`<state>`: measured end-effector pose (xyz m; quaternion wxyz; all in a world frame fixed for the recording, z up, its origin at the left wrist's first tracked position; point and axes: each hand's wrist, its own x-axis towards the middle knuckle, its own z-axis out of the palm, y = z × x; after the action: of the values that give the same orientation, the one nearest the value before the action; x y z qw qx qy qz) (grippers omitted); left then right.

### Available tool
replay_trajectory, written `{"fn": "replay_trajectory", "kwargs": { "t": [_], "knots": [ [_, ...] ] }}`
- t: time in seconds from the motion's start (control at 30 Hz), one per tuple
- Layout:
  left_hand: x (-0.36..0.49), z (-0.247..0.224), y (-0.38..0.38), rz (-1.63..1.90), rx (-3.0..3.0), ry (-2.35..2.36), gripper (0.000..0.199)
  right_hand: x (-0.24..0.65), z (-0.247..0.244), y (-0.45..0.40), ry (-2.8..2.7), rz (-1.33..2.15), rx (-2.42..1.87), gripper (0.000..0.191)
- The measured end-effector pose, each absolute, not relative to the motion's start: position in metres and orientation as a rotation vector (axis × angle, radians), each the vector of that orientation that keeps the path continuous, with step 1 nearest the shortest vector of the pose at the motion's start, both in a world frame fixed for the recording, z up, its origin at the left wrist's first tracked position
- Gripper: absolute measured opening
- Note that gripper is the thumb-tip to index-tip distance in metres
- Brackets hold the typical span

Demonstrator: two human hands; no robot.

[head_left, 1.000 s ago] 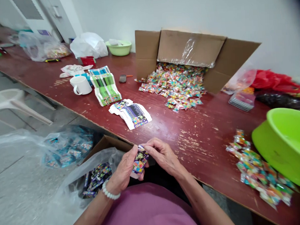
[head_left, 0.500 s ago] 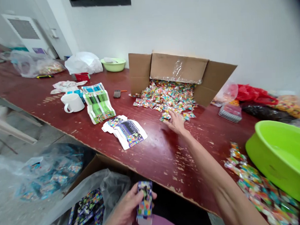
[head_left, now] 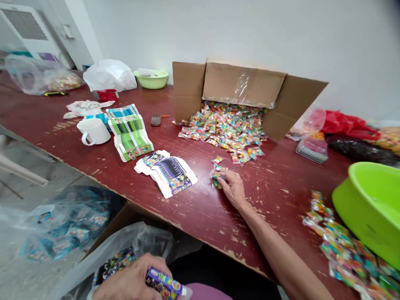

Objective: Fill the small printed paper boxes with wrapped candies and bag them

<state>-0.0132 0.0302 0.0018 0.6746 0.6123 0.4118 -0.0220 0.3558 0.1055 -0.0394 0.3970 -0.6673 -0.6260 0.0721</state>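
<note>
In the head view my left hand [head_left: 131, 281], low at the front, is closed around a small purple printed carton [head_left: 163, 288]. The carton lies tilted, and a whitish flap or clear piece shows at its lower right end. On the table my right hand [head_left: 234, 190] has its fingers closed on a few small wrapped candies [head_left: 216, 180]. One loose wrapped candy [head_left: 217, 160] lies just beyond those fingers. Farther back, a heap of wrapped candies [head_left: 227, 124] spills from an open cardboard box [head_left: 243, 84] on its side.
Flattened purple cartons [head_left: 173, 175] and green cartons [head_left: 131, 135] lie left of centre, beside a white mug [head_left: 93, 131]. A green basin [head_left: 364, 204] and more wrapped candies [head_left: 345, 245] are at right. A plastic-lined box of filled cartons [head_left: 114, 262] stands below the table edge.
My right hand has drawn back from the heap toward me and closed on a few candies. My left hand has shifted left, and its carton has turned from upright to tilted.
</note>
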Motion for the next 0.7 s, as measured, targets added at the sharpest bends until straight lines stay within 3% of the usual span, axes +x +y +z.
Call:
{"fn": "replay_trajectory", "kwargs": {
  "t": [0.13,0.3,0.37,0.53,0.7],
  "knots": [
    [-0.007,0.015,0.032,-0.141,1.5,0.942,0.037,0.351,-0.023,0.087,-1.22,0.301,-1.574,0.024],
    [-0.009,0.021,0.024,-0.204,1.654,0.955,0.026,0.339,0.0,0.065,-0.957,0.63,-1.454,0.044],
    [-0.008,0.022,0.022,-0.105,1.577,0.938,0.023,0.328,0.008,0.054,-0.902,0.812,-1.398,0.047],
    [0.012,0.032,0.017,0.264,1.201,0.931,0.039,0.284,0.03,0.023,-0.841,1.344,-1.162,0.043],
    [0.033,0.041,0.011,0.386,1.187,0.851,0.041,0.251,0.036,-0.001,-0.981,1.524,-1.165,0.037]
  ]
}}
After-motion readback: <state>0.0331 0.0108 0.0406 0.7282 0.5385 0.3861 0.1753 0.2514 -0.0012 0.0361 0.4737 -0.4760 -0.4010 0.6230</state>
